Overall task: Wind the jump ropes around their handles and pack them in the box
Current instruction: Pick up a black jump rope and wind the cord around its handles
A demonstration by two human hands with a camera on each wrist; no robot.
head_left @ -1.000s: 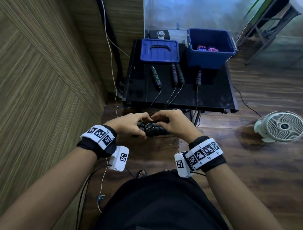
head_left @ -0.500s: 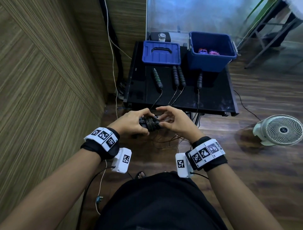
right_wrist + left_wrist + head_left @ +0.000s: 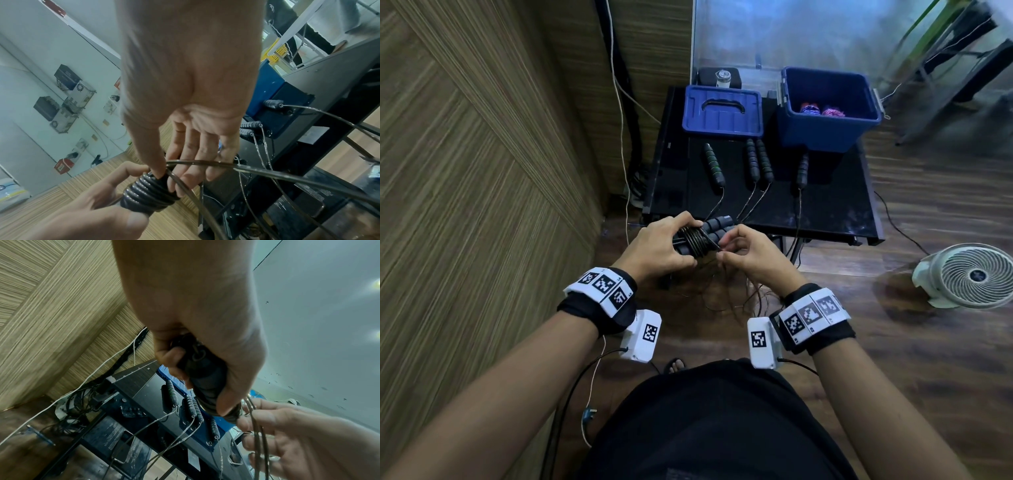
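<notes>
Black table (image 3: 825, 212) at 12 o'clock, blue box (image 3: 825, 130) at its 1 o'clock. Left hand (image 3: 654, 246) clamped on paired handles (image 3: 717, 228), coils wound; right hand (image 3: 753, 255) pinching rope (image 3: 205, 163).

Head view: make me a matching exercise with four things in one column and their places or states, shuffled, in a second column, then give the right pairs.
Things
1. blue lid
2. blue box
3. fan
4. held handles

Places or states
A. on the wooden floor, right of the table
B. gripped in the left hand, rope coiled round them
C. flat on the table's far left, handle side up
D. open on the table's far right, two colourful bundles inside

Pairs: 1-C, 2-D, 3-A, 4-B
</notes>
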